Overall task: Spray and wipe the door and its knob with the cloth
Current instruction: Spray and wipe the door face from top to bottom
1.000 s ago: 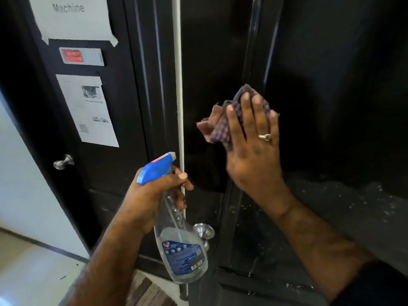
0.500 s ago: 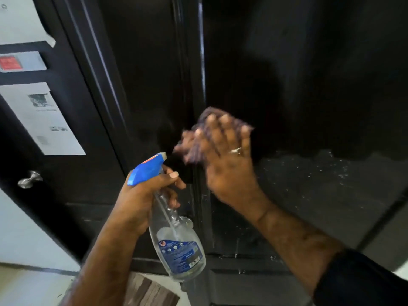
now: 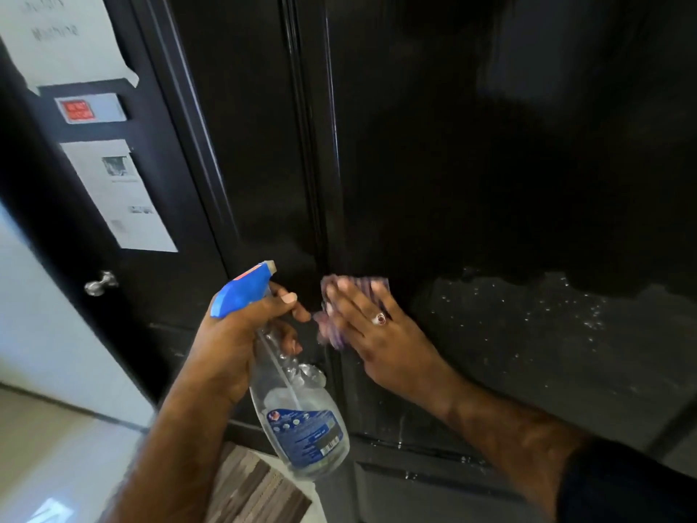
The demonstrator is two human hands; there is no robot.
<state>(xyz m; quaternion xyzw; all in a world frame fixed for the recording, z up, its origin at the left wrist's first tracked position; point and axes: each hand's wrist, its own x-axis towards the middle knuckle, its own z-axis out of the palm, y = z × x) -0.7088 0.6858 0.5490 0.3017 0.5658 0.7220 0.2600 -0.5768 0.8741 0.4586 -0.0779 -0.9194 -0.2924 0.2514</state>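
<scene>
The black door (image 3: 490, 164) fills the right of the view, and white spray droplets speckle its lower panel (image 3: 547, 307). My right hand (image 3: 377, 334) presses a purple checked cloth (image 3: 335, 296) flat against the door near its left edge. My left hand (image 3: 234, 345) grips the neck of a clear spray bottle (image 3: 301, 420) with a blue trigger head, held just left of the cloth. The door's silver knob (image 3: 313, 371) shows only in part behind the bottle.
A second black door (image 3: 75, 220) stands at the left with paper notices (image 3: 117, 194), a red sign (image 3: 77, 109) and its own silver knob (image 3: 100, 283). A striped mat (image 3: 256, 488) lies on the pale floor (image 3: 56, 447) below the bottle.
My right hand has slid the cloth downward along the door's left edge, from the upper panel toward knob height. The bottle stays in my left hand. The view has shifted.
</scene>
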